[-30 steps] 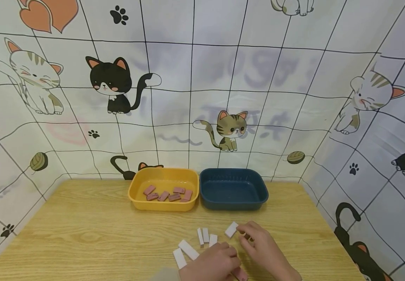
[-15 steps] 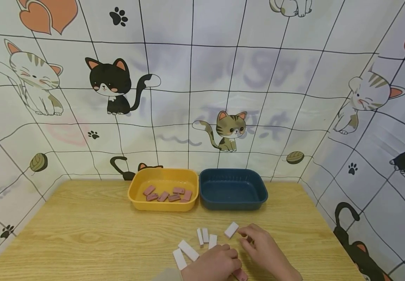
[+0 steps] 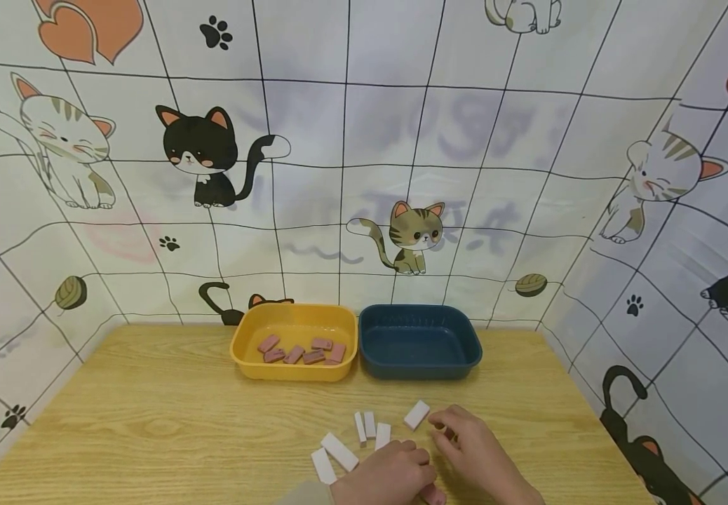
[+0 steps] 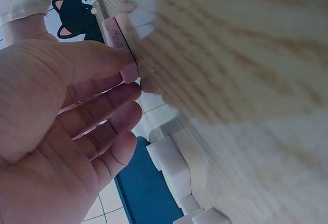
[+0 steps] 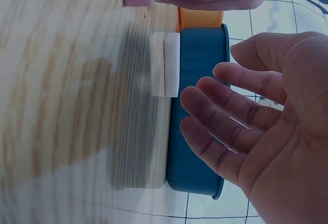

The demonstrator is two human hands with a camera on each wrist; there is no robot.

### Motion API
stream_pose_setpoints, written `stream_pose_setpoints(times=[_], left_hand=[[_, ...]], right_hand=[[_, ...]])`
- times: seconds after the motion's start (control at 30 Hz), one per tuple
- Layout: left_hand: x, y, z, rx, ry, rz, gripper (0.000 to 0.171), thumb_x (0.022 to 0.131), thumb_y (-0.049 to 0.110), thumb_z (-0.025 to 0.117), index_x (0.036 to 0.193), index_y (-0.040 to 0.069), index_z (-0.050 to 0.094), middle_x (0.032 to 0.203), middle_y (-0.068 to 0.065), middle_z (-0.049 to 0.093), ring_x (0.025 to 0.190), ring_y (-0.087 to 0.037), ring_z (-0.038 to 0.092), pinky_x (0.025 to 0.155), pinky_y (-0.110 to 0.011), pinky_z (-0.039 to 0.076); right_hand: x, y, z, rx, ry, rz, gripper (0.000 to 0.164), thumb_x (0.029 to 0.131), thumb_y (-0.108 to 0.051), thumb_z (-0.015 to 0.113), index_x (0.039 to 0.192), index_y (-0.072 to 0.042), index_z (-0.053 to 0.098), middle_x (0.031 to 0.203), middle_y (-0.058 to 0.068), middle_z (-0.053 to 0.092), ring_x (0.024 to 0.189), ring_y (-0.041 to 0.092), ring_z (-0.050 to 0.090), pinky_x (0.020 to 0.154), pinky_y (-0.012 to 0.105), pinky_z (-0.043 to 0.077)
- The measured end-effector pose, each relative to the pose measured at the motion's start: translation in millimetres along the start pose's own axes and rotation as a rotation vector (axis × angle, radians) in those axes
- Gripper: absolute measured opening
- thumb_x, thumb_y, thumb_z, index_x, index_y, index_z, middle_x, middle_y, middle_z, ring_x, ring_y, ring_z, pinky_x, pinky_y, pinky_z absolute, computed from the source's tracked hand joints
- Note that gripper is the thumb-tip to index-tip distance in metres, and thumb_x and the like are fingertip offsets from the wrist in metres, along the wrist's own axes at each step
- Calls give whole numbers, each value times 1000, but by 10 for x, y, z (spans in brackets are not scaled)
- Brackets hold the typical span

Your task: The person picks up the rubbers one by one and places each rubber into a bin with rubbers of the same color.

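At the front of the table, my left hand (image 3: 392, 473) pinches a pink block (image 3: 433, 495) between thumb and fingertips. In the left wrist view the thumb covers the middle of that block, and the other fingers lie loosely bent. My right hand (image 3: 474, 449) is just right of it, fingers relaxed and holding nothing. A white block (image 3: 416, 415) lies just beyond the right fingertips. Several more white blocks (image 3: 339, 451) lie on the table to the left, some partly behind the left hand.
A yellow bin (image 3: 294, 372) with several pink blocks (image 3: 294, 354) in it stands at the back of the wooden table (image 3: 168, 421). Beside it on the right is a dark blue bin (image 3: 421, 368). A cat-print cloth (image 3: 313, 196) hangs behind and along the sides.
The left hand has shifted very slightly to the right over the pink block. The right hand has drawn back a little from the white block. The bins and other blocks stay where they were.
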State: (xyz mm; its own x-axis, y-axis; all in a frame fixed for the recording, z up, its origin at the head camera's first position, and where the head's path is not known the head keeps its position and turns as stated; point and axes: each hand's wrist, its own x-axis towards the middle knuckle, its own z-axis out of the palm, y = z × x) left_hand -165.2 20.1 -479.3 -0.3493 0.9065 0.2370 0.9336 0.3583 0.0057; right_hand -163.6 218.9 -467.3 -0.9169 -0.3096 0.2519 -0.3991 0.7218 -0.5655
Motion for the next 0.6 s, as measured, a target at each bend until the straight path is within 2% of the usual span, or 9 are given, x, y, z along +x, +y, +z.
stream_pose_setpoints(times=[0.23,0.43,0.6], left_hand=[[0,-5,10,10,-6,-11,24,103,39,63,86,25,71,79,16,60,68,4,46,65,-10,33],[-4,-9,-4,4,-22,-19,25,103,41,62,86,25,70,79,15,60,68,3,46,65,-10,33],[-19,-20,-25,4,21,-25,28,102,43,63,85,23,71,75,14,56,67,4,44,63,-10,33]], right_hand=[[10,-2,-2,12,-40,23,11,97,-5,68,106,-7,74,97,0,65,76,0,57,63,23,51],[16,-7,4,15,-41,24,12,96,-5,68,106,-7,74,95,-3,64,75,-1,56,63,22,51],[21,-7,9,10,-31,13,13,96,-4,68,108,-7,74,96,-3,65,76,-1,57,63,22,51]])
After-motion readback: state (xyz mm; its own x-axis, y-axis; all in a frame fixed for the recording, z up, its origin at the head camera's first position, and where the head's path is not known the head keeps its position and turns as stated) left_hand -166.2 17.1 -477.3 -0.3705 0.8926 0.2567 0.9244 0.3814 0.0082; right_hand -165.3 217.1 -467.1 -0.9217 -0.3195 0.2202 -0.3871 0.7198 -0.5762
